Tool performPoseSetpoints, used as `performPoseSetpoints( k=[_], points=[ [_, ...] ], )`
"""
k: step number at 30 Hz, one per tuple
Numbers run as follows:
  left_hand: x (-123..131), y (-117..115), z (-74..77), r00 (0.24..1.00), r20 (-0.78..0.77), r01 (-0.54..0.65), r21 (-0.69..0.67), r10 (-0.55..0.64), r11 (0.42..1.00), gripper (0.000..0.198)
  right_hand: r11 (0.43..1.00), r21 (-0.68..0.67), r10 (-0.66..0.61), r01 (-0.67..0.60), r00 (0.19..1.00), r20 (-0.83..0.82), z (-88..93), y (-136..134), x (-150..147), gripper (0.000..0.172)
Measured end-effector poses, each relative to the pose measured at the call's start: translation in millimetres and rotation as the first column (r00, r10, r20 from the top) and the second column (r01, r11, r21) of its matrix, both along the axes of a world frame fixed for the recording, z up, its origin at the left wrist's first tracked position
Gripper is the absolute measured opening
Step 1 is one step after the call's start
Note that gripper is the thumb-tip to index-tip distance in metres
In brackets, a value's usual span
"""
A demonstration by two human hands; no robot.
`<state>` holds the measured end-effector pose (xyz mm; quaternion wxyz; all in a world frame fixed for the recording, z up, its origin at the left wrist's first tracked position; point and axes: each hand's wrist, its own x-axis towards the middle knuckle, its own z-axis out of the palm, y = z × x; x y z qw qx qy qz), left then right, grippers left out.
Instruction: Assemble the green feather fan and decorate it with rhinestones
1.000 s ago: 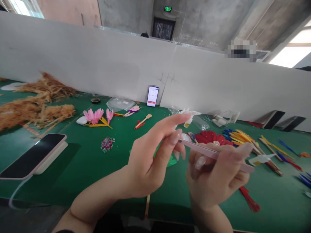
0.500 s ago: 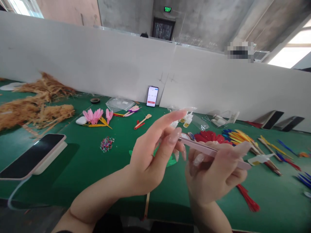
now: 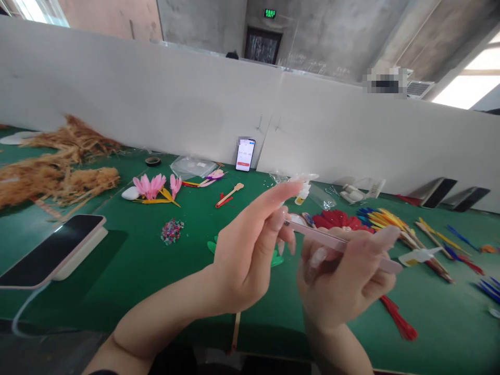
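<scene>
Pale pink tweezers (image 3: 344,246) are gripped in my right hand (image 3: 344,286), raised above the green table (image 3: 128,260). Their tip meets the thumb of my left hand (image 3: 250,250). The left index finger stretches out to the right while the thumb and other fingers close around the tip. Whether anything small is pinched there I cannot make out. Behind my hands lie a red feather fan (image 3: 338,220) and green feather pieces (image 3: 275,258).
A phone on a white stand (image 3: 50,255) sits at the left. Straw-like fibre (image 3: 50,172), pink feathers (image 3: 150,186), a sequin heap (image 3: 172,230), a lit phone (image 3: 245,154) against the white partition, small glue bottles (image 3: 302,194) and coloured feather sticks (image 3: 410,232) lie around.
My hands have stayed almost in place; the left index finger dipped and lifted slightly, and the tweezers shifted a little to the left.
</scene>
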<state>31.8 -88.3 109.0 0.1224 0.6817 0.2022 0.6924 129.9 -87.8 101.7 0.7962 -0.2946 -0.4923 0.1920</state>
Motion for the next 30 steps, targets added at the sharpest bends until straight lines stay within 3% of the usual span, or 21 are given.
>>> performPoseSetpoints(
  k=[6, 17, 30],
  points=[
    [-2.4, -2.6, 0.9, 1.0, 0.011, -0.01, -0.044, 0.011, 0.999, 0.045, 1.0, 0.006, 0.015, -0.015, 1.0, -0.002, 2.5, 1.7, -0.5, 0.056],
    [-2.5, 1.8, 0.0, 1.0, 0.001, 0.02, 0.053, -0.02, 0.998, 0.046, 1.0, 0.003, 0.018, -0.018, 1.0, -0.012, 3.6, 0.3, 0.2, 0.055],
    [1.6, 0.0, 1.2, 0.997, 0.076, 0.022, 0.006, -0.022, 1.0, 0.039, 0.998, 0.057, 0.021, -0.019, 1.0, -0.02, 1.7, 1.3, -0.2, 0.053]
  ],
)
